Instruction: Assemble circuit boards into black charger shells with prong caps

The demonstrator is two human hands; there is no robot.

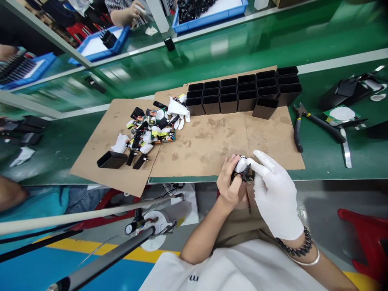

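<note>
My bare left hand (228, 180) is closed around a small circuit board assembly (241, 165) with a white pad on top and black parts at its side. It is held over the table's front edge. My right hand (274, 194), in a white glove, meets the same assembly from the right, index finger and thumb at its black end, another finger stretched out. The fingers hide part of the assembly. Left of my hands, a pile of similar circuit boards (165, 135) with white pads and black pieces lies on brown cardboard (209, 141).
Black rectangular housings (228, 103) stand in rows at the cardboard's back. Another housing (112, 160) lies on its side at left. Pliers (321, 125) and a metal tool (345, 149) lie at right, by a loose board (342, 114). Co-workers' arms and blue trays (209, 24) show beyond.
</note>
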